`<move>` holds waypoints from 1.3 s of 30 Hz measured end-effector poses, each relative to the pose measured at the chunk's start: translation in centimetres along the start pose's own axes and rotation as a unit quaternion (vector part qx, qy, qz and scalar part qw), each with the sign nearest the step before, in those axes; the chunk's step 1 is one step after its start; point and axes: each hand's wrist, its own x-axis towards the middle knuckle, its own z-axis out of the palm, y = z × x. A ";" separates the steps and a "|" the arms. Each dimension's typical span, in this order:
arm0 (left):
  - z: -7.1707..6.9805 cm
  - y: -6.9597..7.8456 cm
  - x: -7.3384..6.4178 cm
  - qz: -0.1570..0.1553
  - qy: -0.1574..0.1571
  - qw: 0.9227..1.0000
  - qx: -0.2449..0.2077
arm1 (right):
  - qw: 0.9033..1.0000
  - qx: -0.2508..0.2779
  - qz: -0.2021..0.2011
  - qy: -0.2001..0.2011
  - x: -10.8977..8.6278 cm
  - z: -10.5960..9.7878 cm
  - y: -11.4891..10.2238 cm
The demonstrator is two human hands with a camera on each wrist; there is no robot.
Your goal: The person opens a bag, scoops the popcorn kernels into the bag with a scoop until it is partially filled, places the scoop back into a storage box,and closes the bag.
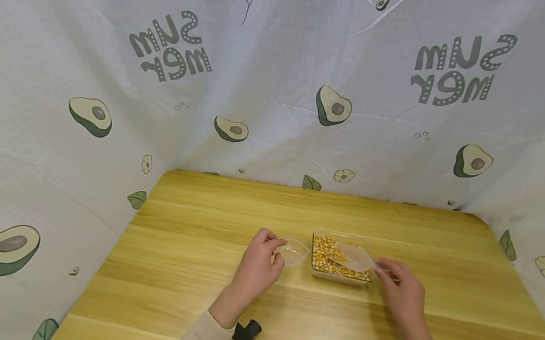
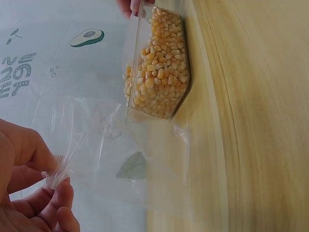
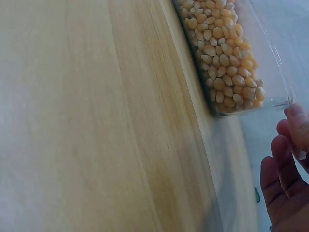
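My left hand [image 1: 260, 260] pinches the gathered edge of a clear plastic bag [image 2: 96, 150] between thumb and fingers; the bag hangs open-looking and thin beside the container. A clear rectangular container [image 1: 338, 279] of yellow corn kernels [image 2: 164, 63] stands on the table to the bag's right. In the head view a translucent scoop [image 1: 358, 258] lies over the kernels, its bowl inside the container. My right hand [image 1: 401, 290] holds the scoop's handle at the container's right edge. From the right wrist view, the fingers [image 3: 280, 169] hide most of that handle.
The container rests on a wood-grain table [image 1: 176, 272]. A pale curtain [image 1: 274, 78] printed with avocados and lettering hangs behind the table and along both sides. Black wrist mounts [image 1: 247, 332] stick out from both sleeves.
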 end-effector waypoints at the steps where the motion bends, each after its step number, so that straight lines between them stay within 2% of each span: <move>1: 0.0 0.0 0.0 -0.004 -0.003 1.000 -0.002 | 1.000 0.000 0.005 0.000 0.0 0.0 0.0; 8: 0.1 -0.1 0.0 -0.007 -0.007 1.000 -0.008 | 1.000 0.000 0.022 -0.001 0.0 -0.2 0.0; 25: 0.2 -0.1 -0.1 -0.011 -0.003 1.000 -0.003 | 1.000 0.005 0.020 -0.005 0.1 -0.5 -0.2; 32: 0.1 0.0 -0.1 -0.012 -0.003 1.000 0.000 | 0.999 0.009 0.032 -0.022 0.2 -0.9 -1.0; 39: -0.1 0.2 0.1 -0.014 -0.007 1.000 -0.003 | 0.999 0.026 0.016 -0.018 0.6 -1.3 -2.5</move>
